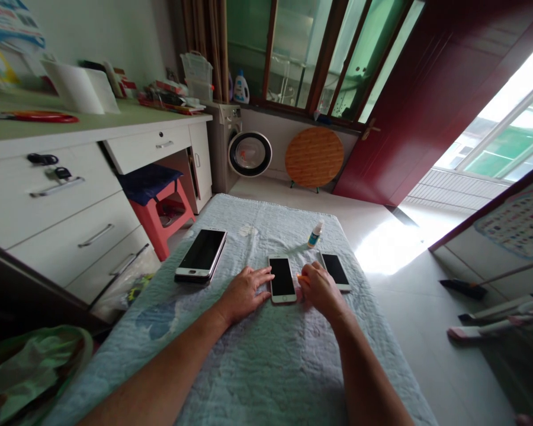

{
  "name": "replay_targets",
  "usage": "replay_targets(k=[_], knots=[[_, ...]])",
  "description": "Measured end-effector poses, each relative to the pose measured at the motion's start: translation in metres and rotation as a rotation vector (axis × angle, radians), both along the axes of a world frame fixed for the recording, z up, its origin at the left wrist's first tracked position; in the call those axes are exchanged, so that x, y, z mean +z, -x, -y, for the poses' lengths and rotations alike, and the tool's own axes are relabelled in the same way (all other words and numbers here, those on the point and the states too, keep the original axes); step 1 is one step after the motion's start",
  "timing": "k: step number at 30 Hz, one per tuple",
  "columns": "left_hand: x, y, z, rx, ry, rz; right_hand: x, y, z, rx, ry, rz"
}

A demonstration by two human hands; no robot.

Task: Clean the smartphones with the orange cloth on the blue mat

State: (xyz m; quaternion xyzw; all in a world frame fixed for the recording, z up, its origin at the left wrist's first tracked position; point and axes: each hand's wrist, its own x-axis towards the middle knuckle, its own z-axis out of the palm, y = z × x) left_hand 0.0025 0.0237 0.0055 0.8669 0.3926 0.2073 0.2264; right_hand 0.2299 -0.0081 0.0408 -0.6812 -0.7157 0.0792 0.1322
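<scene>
A white phone with a dark screen lies face up on the cloth-covered table. My left hand rests on the cloth with fingers stretched out, their tips at the phone's left edge. On the other side my right hand is closed around a small orange object, mostly hidden by the fingers, near the phone's right edge. Another white phone lies just beyond that hand, which partly covers it. To the left are larger stacked phones. A small spray bottle stands upright farther back.
A pale blue quilted cloth covers the table. On the left are a white drawer desk, a pink stool and a bin. Behind stand a washing machine with its door open and a round wooden board.
</scene>
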Motion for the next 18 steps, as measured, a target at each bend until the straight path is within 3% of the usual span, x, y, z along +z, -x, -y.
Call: replay_targets(k=[5,10,14,18], knots=[[-0.002,0.002,-0.001,0.0,-0.021,0.025,-0.009,0.0,-0.006,-0.072,-0.129,-0.072],[-0.006,0.001,-0.001,0.015,-0.044,0.082,-0.017,-0.001,-0.011,-0.095,-0.141,-0.108],[-0.006,0.001,0.0,0.043,-0.061,0.127,-0.02,0.002,-0.011,-0.121,-0.115,-0.032],[-0.003,0.001,0.001,0.062,-0.069,0.121,-0.013,0.012,-0.006,-0.2,-0.254,0.082]])
